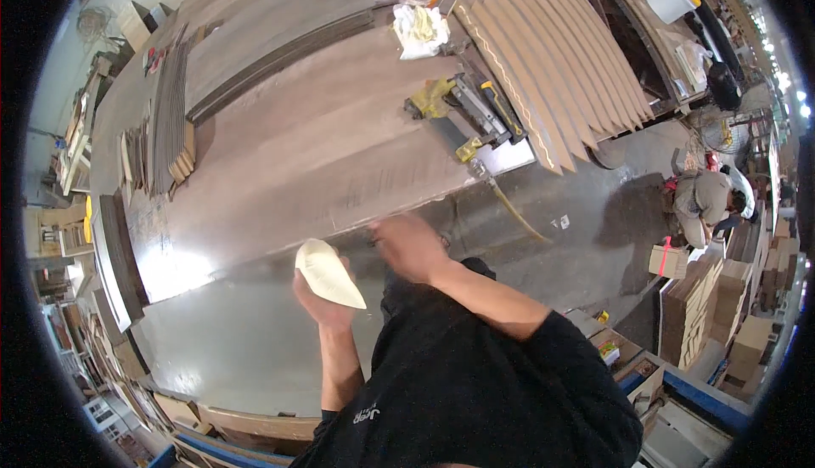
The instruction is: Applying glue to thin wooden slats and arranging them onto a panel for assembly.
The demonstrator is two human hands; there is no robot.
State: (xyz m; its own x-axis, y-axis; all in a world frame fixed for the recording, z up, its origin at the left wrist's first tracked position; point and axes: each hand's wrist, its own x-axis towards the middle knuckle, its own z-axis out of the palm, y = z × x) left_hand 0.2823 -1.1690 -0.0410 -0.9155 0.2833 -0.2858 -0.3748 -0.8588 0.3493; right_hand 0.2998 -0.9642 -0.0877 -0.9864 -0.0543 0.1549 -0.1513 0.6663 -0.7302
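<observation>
My left hand (323,308) is closed around a pale cream, leaf-shaped piece (327,274) with a pointed end, held near the table's front edge. The piece looks like a thin curved scoop or folded sheet; its exact kind cannot be made out. My right hand (409,247) is just to the right, beside the table edge, smeared by motion, and its fingers cannot be read. Farther off on the brown table (314,128) lies a yellow and black nail gun (454,111), with a yellow-and-black-handled tool (501,107) next to it.
Fanned brown boards (552,60) lie at the right, the nearest bearing a wavy glue line. Flat panels (280,35) and a stack of strips (174,128) occupy the left. A hose (509,200) hangs off the edge. Another person (706,200) crouches at far right.
</observation>
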